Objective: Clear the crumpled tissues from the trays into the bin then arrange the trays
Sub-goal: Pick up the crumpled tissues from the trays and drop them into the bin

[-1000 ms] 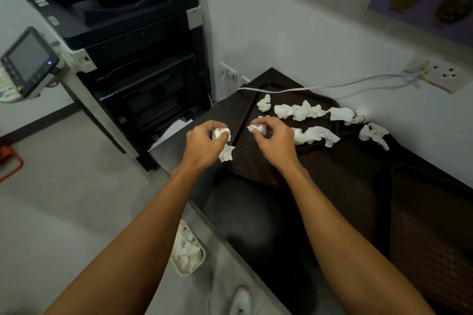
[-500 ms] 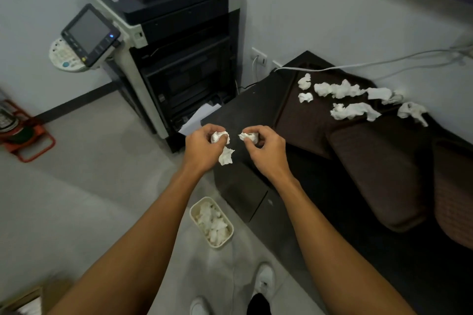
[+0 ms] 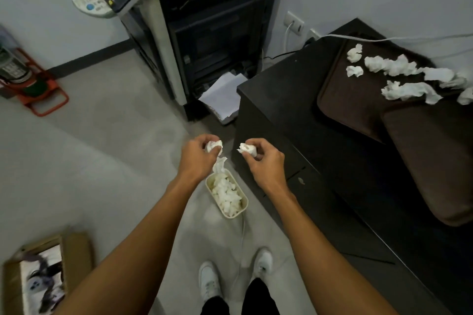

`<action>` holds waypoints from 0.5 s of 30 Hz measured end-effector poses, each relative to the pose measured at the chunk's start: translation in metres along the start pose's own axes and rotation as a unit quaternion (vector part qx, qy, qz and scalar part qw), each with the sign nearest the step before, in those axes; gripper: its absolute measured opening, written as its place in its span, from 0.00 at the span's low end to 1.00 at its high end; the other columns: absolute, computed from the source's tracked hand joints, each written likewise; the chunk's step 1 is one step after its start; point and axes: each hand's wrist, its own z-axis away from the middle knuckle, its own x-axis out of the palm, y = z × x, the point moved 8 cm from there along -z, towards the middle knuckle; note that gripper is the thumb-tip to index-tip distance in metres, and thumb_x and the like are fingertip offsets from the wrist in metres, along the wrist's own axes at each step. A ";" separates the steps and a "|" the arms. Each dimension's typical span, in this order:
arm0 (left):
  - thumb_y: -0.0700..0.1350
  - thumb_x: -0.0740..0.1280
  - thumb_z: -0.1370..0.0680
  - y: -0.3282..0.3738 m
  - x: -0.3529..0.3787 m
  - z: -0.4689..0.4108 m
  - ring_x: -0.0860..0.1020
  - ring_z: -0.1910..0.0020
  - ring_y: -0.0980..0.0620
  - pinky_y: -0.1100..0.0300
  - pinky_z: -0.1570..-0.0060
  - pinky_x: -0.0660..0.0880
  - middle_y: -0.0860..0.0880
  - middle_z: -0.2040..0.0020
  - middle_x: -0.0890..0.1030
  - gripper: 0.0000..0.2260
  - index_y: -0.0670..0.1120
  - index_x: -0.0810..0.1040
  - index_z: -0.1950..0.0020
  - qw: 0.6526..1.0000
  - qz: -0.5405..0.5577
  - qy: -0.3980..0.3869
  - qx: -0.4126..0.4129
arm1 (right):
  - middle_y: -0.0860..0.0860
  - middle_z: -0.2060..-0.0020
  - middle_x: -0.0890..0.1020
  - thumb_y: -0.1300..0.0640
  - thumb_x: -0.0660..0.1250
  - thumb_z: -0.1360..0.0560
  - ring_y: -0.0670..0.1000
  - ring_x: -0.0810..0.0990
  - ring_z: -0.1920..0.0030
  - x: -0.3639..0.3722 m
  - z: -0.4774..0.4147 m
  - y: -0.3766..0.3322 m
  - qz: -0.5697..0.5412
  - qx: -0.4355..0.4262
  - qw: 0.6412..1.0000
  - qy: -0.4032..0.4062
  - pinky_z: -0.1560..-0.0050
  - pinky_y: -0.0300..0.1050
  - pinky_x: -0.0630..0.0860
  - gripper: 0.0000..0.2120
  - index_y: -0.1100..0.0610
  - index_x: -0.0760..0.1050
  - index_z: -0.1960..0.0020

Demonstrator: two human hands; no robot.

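1. The left hand (image 3: pixel 198 158) is curled, its grip clamped on a tissue (image 3: pixel 213 146) between the thumb and fingertips. A loose tail of that tissue hangs below the hand.
2. The right hand (image 3: pixel 263 161) has its grip closed on a second tissue (image 3: pixel 247 149), which pokes out past the thumb and curled fingers.
3. The two hands are level with each other and apart, held in the air off the corner of the desk (image 3: pixel 281 100). The left hand is over the far end of the bin (image 3: pixel 231 216).
4. The bin stands on the floor just beside the desk front and ahead of the shoes (image 3: pixel 210 281). Binned tissues (image 3: pixel 226 194) fill it close to the rim.
5. Two dark brown trays lie on the desk. The far tray (image 3: pixel 340 100) carries loose tissues (image 3: pixel 399 66) in two rough rows. The near tray (image 3: pixel 435 156) overlaps its near edge.
6. One more piece at the right edge of the view may be on or off the far tray; I cannot tell.
7. A copier (image 3: pixel 204 20) stands against the wall left of the desk, and a box (image 3: pixel 76 250) sits on the floor at lower left.
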 end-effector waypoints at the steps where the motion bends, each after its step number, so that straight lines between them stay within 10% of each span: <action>1: 0.42 0.74 0.23 -0.015 0.003 0.000 0.81 0.54 0.57 0.63 0.51 0.76 0.54 0.51 0.83 0.09 0.51 0.84 0.43 1.000 -0.006 0.000 -0.013 | 0.45 0.52 0.85 0.60 0.76 0.25 0.40 0.84 0.54 0.007 -0.001 0.014 0.006 0.012 1.000 -0.008 0.52 0.34 0.81 0.11 0.52 0.82 0.45; 7: 0.39 0.74 0.24 -0.102 0.035 -0.006 0.79 0.52 0.54 0.69 0.53 0.72 0.52 0.49 0.83 0.10 0.47 0.84 0.43 0.998 -0.042 0.004 -0.038 | 0.47 0.49 0.81 0.64 0.75 0.27 0.47 0.84 0.52 0.050 -0.012 0.108 0.075 0.047 0.995 -0.038 0.47 0.46 0.83 0.09 0.54 0.84 0.49; 15: 0.42 0.73 0.23 -0.243 0.110 -0.032 0.81 0.51 0.52 0.64 0.50 0.74 0.49 0.49 0.84 0.08 0.49 0.84 0.45 0.991 -0.043 -0.009 -0.126 | 0.47 0.50 0.84 0.60 0.73 0.25 0.51 0.82 0.47 0.107 -0.031 0.258 0.135 0.090 0.981 -0.110 0.50 0.33 0.79 0.09 0.52 0.82 0.46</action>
